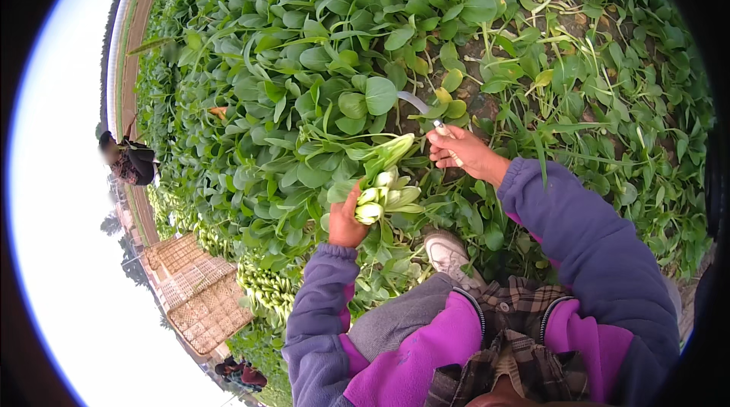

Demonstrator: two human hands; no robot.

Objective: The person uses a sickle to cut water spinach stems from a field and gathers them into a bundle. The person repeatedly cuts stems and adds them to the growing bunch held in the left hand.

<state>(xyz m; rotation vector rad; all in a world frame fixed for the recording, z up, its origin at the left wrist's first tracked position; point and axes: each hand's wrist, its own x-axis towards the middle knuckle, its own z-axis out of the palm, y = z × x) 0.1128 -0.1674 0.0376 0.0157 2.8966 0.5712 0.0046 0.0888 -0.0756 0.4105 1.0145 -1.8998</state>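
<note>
My left hand [348,219] is closed around a bunch of leafy greens with pale stems [386,197], their cut ends pointing right. One more cut head [396,150] lies against the top of the bunch. In my right hand [465,153] is a sickle, gripped by its light handle [449,141]. Its curved metal blade [413,102] points up and left, near the rounded leaves of a standing plant [380,96]. Part of the blade near the handle is behind a leaf. The two hands are apart.
Dense standing greens [274,64] fill the upper left. Loose leaves and low plants [570,76] cover soil at right. Cut greens [265,287] lie in a row at lower left beside plastic crates [205,304]. A person [134,161] is at far left; another [242,373] is lower down.
</note>
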